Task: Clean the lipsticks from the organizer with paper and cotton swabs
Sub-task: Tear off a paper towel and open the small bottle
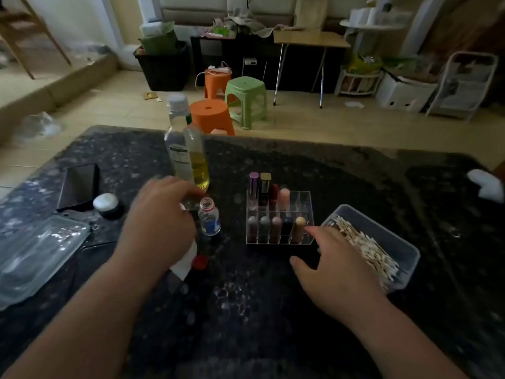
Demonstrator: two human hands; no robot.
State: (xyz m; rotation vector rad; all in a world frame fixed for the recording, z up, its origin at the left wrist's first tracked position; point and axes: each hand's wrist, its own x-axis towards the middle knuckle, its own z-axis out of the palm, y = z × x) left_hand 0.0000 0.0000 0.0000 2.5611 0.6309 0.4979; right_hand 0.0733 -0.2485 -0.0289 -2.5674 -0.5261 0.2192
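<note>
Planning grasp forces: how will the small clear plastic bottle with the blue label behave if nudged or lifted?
The small clear blue-labelled bottle is probably light: no liquid level is visible inside. Narrow and upright, it may tip if pushed. Its mouth is open, a red cap lying nearby, so any contents could spill.

a dark phone (79, 186) lies on the table (273, 310), green stool (246, 97) and orange stool (210, 113) beyond

No legible text; white label (179, 157) on the tall bottle (176, 120) and blue label (211, 225) on the small bottle (207, 208) only a blur.
</note>
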